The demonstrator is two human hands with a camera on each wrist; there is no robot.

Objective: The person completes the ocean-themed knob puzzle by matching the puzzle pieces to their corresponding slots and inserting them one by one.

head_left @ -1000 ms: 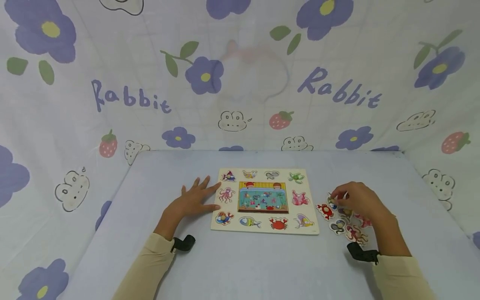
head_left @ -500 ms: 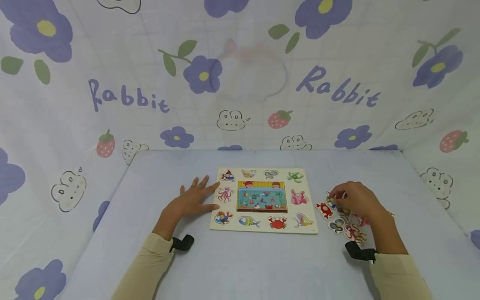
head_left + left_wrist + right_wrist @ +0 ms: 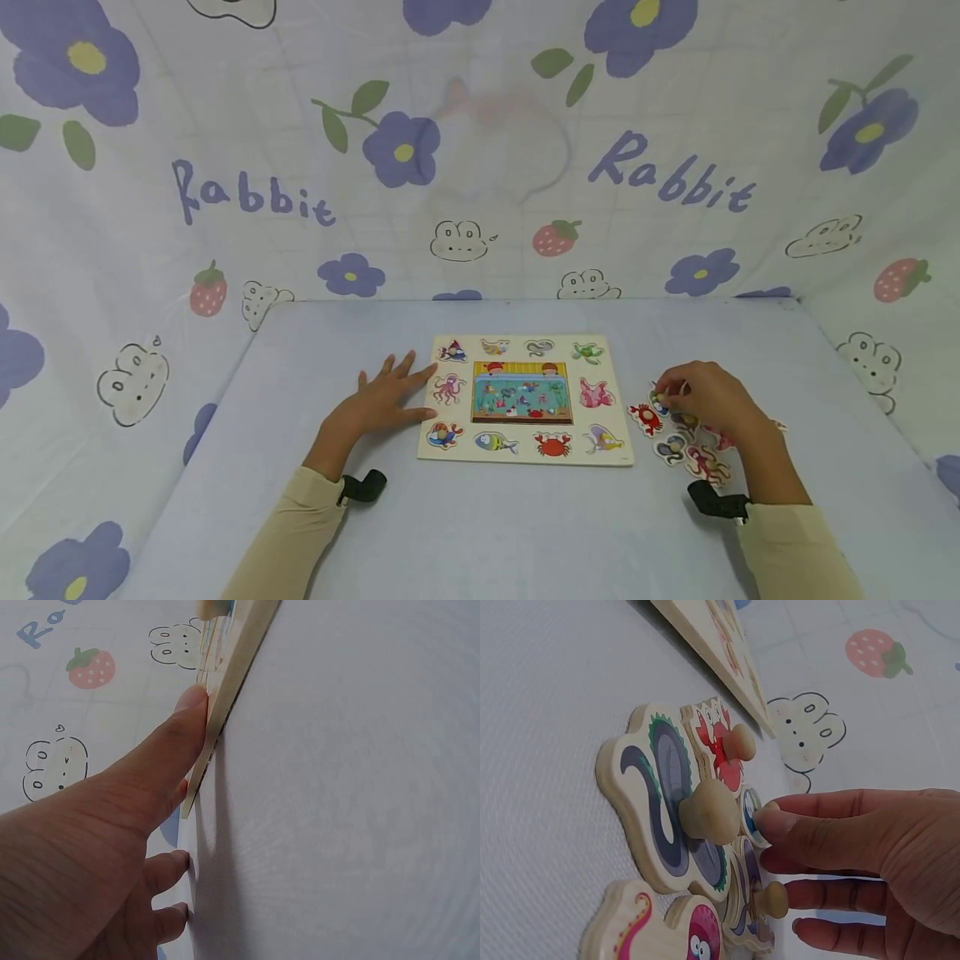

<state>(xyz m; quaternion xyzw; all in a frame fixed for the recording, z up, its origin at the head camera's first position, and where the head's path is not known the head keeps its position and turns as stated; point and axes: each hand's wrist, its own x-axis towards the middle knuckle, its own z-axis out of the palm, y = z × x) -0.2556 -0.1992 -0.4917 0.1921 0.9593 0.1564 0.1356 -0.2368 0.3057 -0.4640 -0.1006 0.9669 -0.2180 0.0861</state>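
Observation:
A wooden puzzle board (image 3: 525, 437) with sea-animal pictures lies flat on the table. My left hand (image 3: 378, 404) rests at its left side, fingers spread; the thumb (image 3: 180, 720) touches the board's edge. To the right of the board, my right hand (image 3: 708, 400) pinches a small blue and yellowish puzzle piece (image 3: 750, 814) between thumb and index finger; its knob is hidden by the fingertips. That piece sits low among other knobbed pieces: a red crab piece (image 3: 718, 746), a grey eel piece (image 3: 660, 802) and an octopus piece (image 3: 694, 934).
On the board, a crab-like piece (image 3: 445, 434) at lower left and a fish piece (image 3: 452, 351) at upper left show knobs. A pink piece (image 3: 722, 438) lies partly under the right hand. A patterned cloth (image 3: 480, 167) hangs behind the table.
Everything in the head view has drifted slightly left, as the camera turns a little. Both hands keep nearly the same places, with the right fingers still at the blue piece.

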